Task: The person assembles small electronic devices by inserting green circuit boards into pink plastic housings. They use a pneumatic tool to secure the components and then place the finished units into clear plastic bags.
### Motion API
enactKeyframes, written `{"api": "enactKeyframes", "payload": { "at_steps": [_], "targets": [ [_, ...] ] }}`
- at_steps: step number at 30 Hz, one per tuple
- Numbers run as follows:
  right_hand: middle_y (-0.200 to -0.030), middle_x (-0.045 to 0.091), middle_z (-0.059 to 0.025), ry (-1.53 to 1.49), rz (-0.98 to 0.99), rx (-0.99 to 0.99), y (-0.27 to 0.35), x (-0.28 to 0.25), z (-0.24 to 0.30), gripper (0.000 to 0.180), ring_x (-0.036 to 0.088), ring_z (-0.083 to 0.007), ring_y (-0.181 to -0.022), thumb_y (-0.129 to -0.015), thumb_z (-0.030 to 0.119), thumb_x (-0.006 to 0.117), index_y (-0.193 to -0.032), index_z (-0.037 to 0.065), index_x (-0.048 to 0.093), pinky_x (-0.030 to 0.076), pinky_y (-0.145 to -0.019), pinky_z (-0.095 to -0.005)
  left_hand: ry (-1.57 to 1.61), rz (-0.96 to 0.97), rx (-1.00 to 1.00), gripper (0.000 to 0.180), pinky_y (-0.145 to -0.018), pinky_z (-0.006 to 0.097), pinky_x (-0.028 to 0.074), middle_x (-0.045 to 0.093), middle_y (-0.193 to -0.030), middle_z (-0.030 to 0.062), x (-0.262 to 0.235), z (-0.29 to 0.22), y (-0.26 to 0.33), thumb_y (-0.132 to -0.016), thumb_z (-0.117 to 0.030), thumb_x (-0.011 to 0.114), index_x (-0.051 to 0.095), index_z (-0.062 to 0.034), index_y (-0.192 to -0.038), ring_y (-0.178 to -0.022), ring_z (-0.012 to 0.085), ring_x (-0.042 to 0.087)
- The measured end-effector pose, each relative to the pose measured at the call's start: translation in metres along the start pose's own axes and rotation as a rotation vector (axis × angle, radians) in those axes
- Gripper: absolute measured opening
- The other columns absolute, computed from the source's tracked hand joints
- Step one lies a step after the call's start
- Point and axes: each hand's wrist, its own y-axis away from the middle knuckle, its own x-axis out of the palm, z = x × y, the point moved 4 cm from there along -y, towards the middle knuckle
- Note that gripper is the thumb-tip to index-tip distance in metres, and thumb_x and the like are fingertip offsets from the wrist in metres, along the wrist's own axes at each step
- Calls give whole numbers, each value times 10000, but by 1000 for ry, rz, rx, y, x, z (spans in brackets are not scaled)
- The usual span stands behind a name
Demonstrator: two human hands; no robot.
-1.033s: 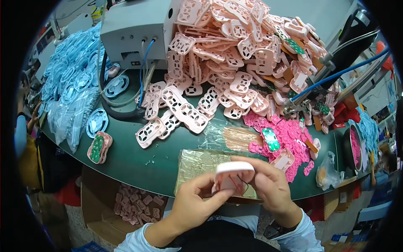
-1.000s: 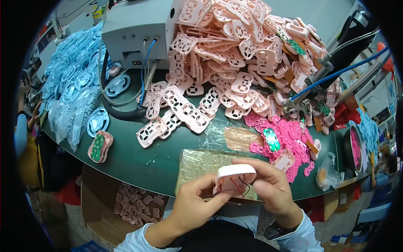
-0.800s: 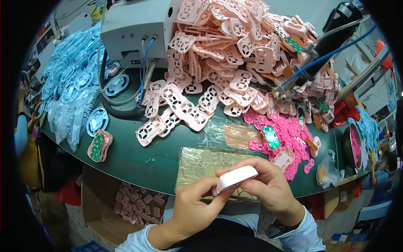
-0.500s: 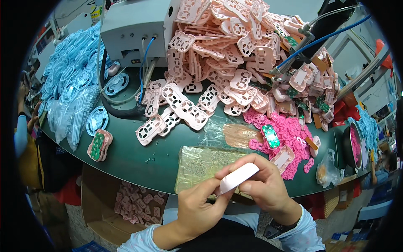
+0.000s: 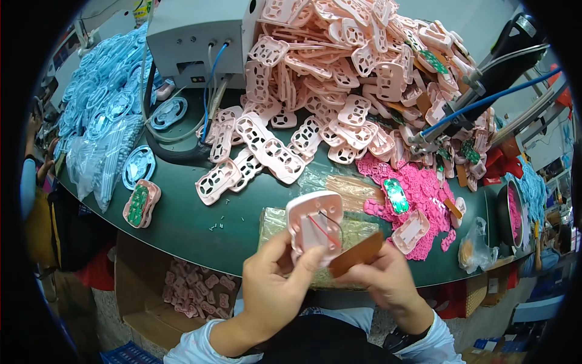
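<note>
My left hand [image 5: 273, 285] is closed around a pale pink plastic housing half [image 5: 298, 213], its hollow inner side facing me. A red wire and a black wire [image 5: 335, 219] run inside it toward its lower right. Between the thumb and fingers of my right hand [image 5: 391, 276] is a flat brown board [image 5: 360, 253], tilted, close beside the housing's lower right edge. Whether the wires join the board cannot be made out. Both parts are above a yellowish, film-wrapped block [image 5: 270, 218] at the table's near edge.
Pink covers [image 5: 388, 82] are heaped at the back, magenta pads [image 5: 418, 188] at right. A green circuit board [image 5: 396, 195] lies on the pads. A grey machine box [image 5: 194, 45] and blue parts [image 5: 97, 91] stand left. A black tool [image 5: 515, 42] on a metal arm hangs upper right.
The pale piece, edge-on between both hands before, is now turned to show its wired inside. My right hand has moved off the housing and now holds the brown board.
</note>
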Motion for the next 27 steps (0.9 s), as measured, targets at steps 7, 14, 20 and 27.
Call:
{"api": "enactKeyframes", "payload": {
  "at_steps": [7,14,20,27],
  "targets": [
    [-927,625,-77,461,-53,-608,16,-8,46,307,615,-113,-802,-803,-36,694,-1087,-9,579,516,-697,-246,-627,317,10,333,-708,308,505,639,-973,119,-12,18,-11,-861,-83,683,627,24,-1172,-804,188,627],
    [-727,594,-78,1155,12,-943,3,32,45,310,620,-185,-628,-711,-22,743,-1009,3,661,482,-536,-291,-351,250,84,425,-711,275,515,620,-997,108,-4,-2,1,-862,-91,692,576,32,-1252,-819,158,613],
    [-895,619,-59,1375,351,-1156,2,25,30,455,615,-223,-728,-668,64,795,-1101,21,661,490,-595,-328,92,468,-652,475,-603,220,536,633,-853,43,-8,2,-2,-904,-134,684,519,43,-1312,-751,79,616],
    [-1118,635,-126,1152,184,-750,-9,-13,35,562,597,-264,-968,-715,65,763,-1254,54,604,473,-812,-361,60,400,-631,213,-618,215,519,657,-875,52,-20,16,-8,-882,-21,626,604,38,-1086,-689,77,603]
  ]
}}
